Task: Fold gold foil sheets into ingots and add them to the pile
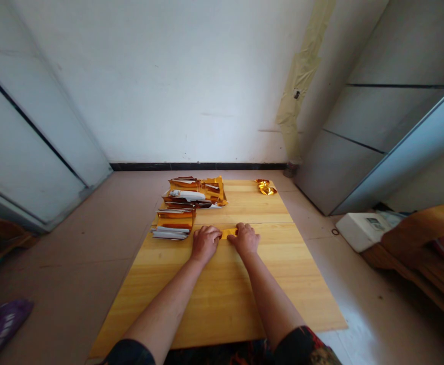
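Pinching, left side: the person's left hand [206,242] has its fingers curled onto the left end of a small gold paper [229,233], looks like a proper grip, though the thumb's exact spot is tough to make out
Pinching, right side: the right hand [246,238] has the other end, thumb and fingers closed in on it
Gold paper, where: between the two hands, around the middle of the desk [282,284], can't tell if it's flat on the wood or lifted a hair
Gold paper, feel: probably weighs next to nothing, thin and bendy, a bit slick on the shiny face, likely to crease or rip if anyone yanks it
Gold paper, where to grab: the two short ends seem the best bet, light fingertip pinch, middle left alone so it doesn't wrinkle
Hand count: two, both the same person's
Gold paper count: one piece between the hands
Bundle count: two on the left part of the desk, a back bundle [216,190] and a front bundle [176,220], gold and white layers in both, way too packed to count sheets
White roll count: one roll-looking white piece [187,195] lying on the back bundle
Shiny foil count: at least two crinkly foil pieces [268,191] near the far right corner, overlapping, so no exact number
Off the desk: one white box [359,232] over on the right, one purple thing [4,327] on the floor at left
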Demonstrator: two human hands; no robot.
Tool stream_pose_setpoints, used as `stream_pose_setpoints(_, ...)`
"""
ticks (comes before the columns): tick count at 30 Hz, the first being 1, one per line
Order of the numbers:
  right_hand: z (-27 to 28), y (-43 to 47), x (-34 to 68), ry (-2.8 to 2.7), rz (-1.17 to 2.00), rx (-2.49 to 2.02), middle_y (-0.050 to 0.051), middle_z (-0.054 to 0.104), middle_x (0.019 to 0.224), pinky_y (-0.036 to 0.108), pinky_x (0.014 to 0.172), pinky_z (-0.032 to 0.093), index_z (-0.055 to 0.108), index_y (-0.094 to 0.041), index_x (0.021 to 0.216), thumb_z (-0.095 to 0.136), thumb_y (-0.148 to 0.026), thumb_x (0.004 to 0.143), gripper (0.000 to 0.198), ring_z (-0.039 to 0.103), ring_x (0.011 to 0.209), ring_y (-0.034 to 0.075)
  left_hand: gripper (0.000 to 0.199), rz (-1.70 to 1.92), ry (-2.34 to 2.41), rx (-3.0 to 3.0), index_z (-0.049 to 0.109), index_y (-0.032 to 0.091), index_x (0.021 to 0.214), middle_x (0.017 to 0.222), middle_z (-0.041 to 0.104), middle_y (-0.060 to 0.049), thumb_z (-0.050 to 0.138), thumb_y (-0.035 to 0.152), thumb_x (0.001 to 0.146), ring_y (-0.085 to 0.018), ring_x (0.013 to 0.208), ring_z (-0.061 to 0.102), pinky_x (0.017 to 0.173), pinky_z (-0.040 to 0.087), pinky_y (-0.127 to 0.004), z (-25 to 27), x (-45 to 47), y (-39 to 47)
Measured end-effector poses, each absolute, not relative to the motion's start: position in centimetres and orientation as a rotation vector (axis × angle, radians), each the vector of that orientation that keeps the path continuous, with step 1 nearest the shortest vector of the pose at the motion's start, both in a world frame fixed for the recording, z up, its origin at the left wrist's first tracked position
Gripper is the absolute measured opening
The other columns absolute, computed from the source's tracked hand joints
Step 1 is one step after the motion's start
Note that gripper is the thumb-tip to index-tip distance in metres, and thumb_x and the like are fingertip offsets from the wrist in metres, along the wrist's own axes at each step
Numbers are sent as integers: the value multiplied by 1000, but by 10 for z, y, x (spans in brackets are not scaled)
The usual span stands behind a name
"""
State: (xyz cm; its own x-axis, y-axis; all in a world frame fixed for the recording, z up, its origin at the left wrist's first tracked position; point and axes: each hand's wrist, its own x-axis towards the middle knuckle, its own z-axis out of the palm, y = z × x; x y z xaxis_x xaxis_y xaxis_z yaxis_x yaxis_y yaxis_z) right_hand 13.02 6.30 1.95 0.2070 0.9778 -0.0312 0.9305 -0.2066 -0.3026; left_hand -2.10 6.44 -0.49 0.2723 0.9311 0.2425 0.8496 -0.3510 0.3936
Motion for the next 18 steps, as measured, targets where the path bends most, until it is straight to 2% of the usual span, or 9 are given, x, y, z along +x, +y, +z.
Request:
stream_pose_setpoints(4, 20, 65, 138, -1815, 414, -2260, 6, 61, 103, 34, 76, 38, 60, -24, 103, 58, -34, 76, 29, 56, 98, 23, 22, 652, 1673, 2343, 70, 28, 89, 98, 68, 0, 53, 17, 81, -19, 97, 52, 81, 34, -35, -5, -21, 65)
stream_pose_setpoints(11, 16, 68, 152, -1787, 480, -2224, 5, 64, 108, 28, 75, 40, 60, -24, 110, 52, -18, 76, 36, 59, 97, 19, 24, 671, 1667, 2349, 70, 29, 88, 98, 69, 1, 53, 15, 80, -19, 97, 53, 80, 35, -35, -5, -21, 64)
stream_pose_setpoints(18, 4, 72, 161, -1728, 480, -2140, 5, 68, 103, 24, 73, 42, 64, -24, 106, 46, -14, 81, 33, 62, 90, 17, 26, 664, 1644, 2368, 70, 29, 91, 98, 68, 0, 52, 13, 80, -19, 97, 53, 81, 36, -34, -7, -22, 65)
